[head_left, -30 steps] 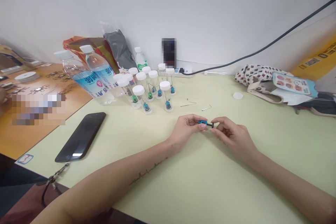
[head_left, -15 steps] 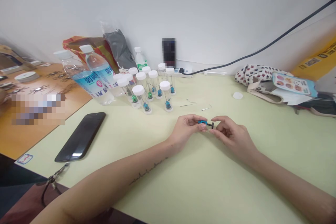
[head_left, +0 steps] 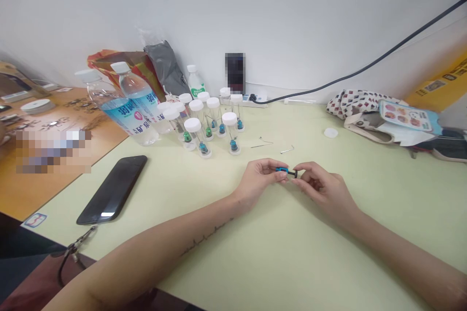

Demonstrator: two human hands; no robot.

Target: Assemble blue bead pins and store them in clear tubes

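Note:
My left hand (head_left: 260, 176) pinches a small blue plastic piece (head_left: 280, 169) between thumb and fingers, just above the table. A black stem with a disc-shaped end (head_left: 295, 174) sticks out of the blue piece to the right. The thumb and index finger of my right hand (head_left: 321, 182) close around that disc end from above and below. Beyond my hands, two thin bent metal wires, a longer one (head_left: 262, 145) and a shorter one (head_left: 287, 149), lie on the table. Several capped clear tubes (head_left: 229, 133) with blue or green parts inside stand to the left.
A black phone (head_left: 113, 189) lies at the left. Two large water bottles (head_left: 136, 102) and a smaller bottle (head_left: 196, 82) stand behind. A translucent cap (head_left: 331, 132) and a patterned pouch (head_left: 350, 103) are at the right. A black cable (head_left: 328, 80) runs to a power strip (head_left: 255, 99).
My right thumb and index finger have closed slightly around the black disc end. My left hand keeps its hold on the blue piece and has hardly moved.

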